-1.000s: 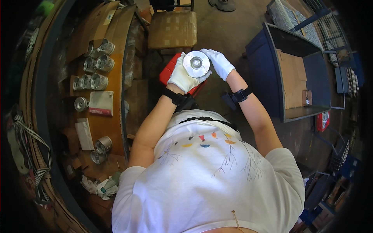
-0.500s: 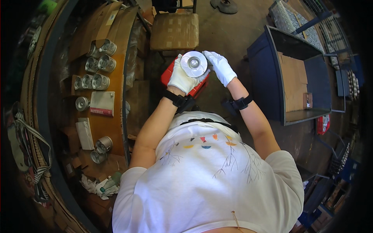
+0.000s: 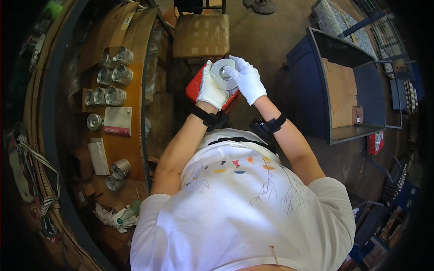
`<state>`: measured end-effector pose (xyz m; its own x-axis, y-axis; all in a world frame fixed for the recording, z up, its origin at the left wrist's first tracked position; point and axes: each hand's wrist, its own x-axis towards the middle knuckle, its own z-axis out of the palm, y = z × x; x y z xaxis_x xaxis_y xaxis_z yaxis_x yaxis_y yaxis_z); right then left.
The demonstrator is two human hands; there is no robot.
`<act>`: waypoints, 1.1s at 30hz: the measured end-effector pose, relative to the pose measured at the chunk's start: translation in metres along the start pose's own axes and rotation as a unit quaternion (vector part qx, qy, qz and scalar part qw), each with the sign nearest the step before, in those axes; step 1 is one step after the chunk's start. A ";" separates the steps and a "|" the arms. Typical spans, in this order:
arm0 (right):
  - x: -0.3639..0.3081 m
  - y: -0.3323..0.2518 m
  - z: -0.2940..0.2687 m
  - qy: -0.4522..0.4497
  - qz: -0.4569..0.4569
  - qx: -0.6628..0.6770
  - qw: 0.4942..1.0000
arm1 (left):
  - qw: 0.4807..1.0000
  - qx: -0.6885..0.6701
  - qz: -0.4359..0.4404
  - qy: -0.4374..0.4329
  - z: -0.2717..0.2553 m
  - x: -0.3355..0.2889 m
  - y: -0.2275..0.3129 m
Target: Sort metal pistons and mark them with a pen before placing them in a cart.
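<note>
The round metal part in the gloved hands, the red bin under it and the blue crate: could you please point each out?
round metal part (image 3: 222, 73), head view, its flat face.
red bin (image 3: 194, 88), head view, left edge.
blue crate (image 3: 306, 77), head view, outer side wall.

Both my arms reach forward from my chest, elbows bent, forearms bare. My left hand (image 3: 211, 90), in a white glove, is curled shut with fingers up. My right hand (image 3: 247, 80), also white-gloved, is cupped against it, fingers spread. Black bands on both wrists.
</note>
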<state>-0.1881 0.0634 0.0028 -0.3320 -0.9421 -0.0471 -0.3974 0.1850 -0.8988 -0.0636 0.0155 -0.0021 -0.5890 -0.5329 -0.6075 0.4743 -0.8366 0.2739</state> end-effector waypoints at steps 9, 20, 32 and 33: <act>0.001 -0.014 -0.005 -0.037 -0.005 -0.079 0.996 | 0.999 0.000 -0.028 -0.025 -0.007 0.006 0.010; -0.012 -0.002 -0.022 -0.076 -0.080 0.035 0.993 | 0.994 -0.034 -0.048 -0.091 -0.007 0.006 0.022; -0.022 0.009 -0.030 -0.038 -0.031 0.219 0.975 | 0.989 -0.026 -0.106 -0.100 0.010 0.020 0.022; -0.022 0.010 -0.032 -0.037 -0.028 0.214 0.976 | 0.989 -0.025 -0.110 -0.100 0.012 0.021 0.021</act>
<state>-0.2116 0.0949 0.0090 -0.2515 -0.9678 -0.0088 -0.0153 0.0131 -0.9998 -0.0740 -0.0150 0.0002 -0.7963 -0.3577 -0.4878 0.3498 -0.9302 0.1110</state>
